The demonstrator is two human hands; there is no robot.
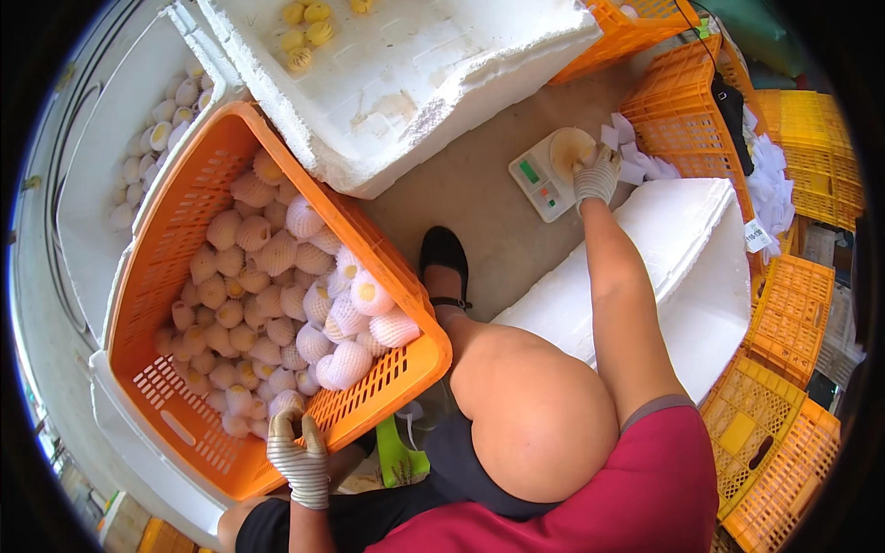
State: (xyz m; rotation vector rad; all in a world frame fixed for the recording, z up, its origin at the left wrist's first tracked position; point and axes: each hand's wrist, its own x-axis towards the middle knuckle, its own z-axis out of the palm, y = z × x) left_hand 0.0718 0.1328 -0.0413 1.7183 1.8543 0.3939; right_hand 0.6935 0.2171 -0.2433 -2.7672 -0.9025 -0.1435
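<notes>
My left hand (298, 456), in a striped glove, is closed around a foam-netted fruit (287, 402) at the near edge of a tilted orange basket (350, 410) filled with netted fruit. My right hand (595, 177), also gloved, is on the round pan of a small white scale (537, 189) at the upper right. Its fingers are curled, and I cannot make out what they hold. White papers (636, 161) lie just beside that hand.
Foam boxes stand at the back (433, 83), holding some yellow fruit, at the left (88, 217), holding netted fruit, and under my right forearm (696, 313). Orange and yellow crates (793, 304) are stacked along the right. My bent leg and shoe (445, 263) are in the middle.
</notes>
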